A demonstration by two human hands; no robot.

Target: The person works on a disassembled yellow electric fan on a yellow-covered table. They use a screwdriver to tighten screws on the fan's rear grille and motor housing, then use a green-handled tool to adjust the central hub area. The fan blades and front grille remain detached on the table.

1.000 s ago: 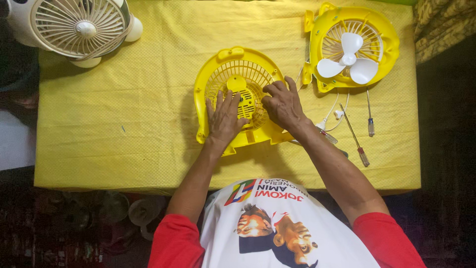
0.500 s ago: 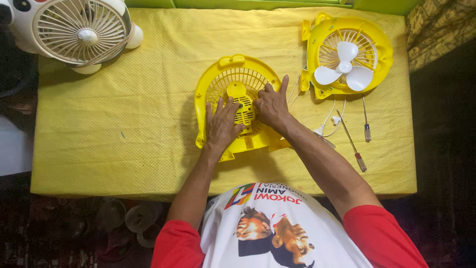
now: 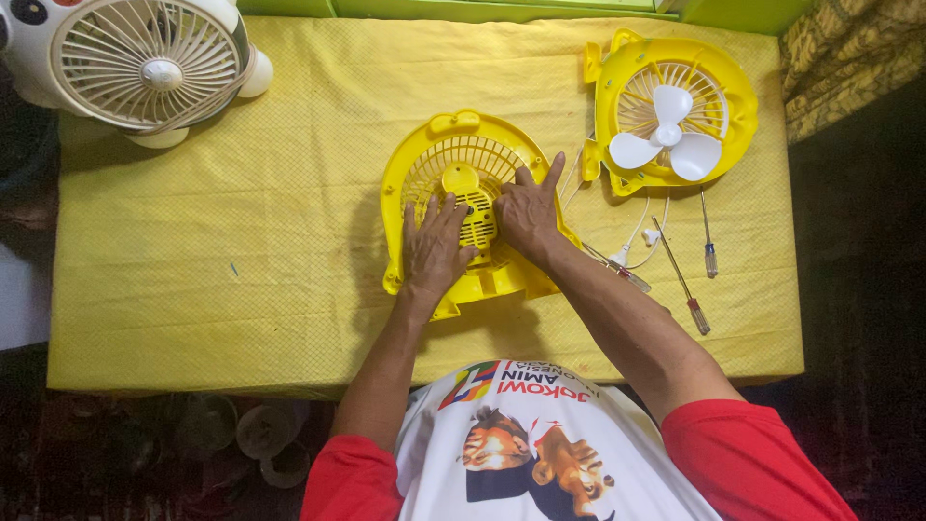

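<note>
Both hands rest on a yellow fan grille point(image 3: 453, 154) lying flat mid-table, w/ me watching via the head cam. Left hand point(image 3: 432, 253) lies flat and spread on the grille's lower left, fingers loose, gripping nothing. Right hand point(image 3: 527, 210) presses on the grille's right side, index finger stretched toward the rim; I can't tell whether its other fingers pinch anything. Grille sits on the yellow cloth point(image 3: 241, 241) covering the table. Upper right: second yellow fan housing point(image 3: 738, 96) w/ white blade point(image 3: 668, 143), white wires trailing from it. Two screwdrivers point(image 3: 690, 294) lie just below it, right of the forearm. Top left corner: white fan point(image 3: 145, 63), well apart.
</note>
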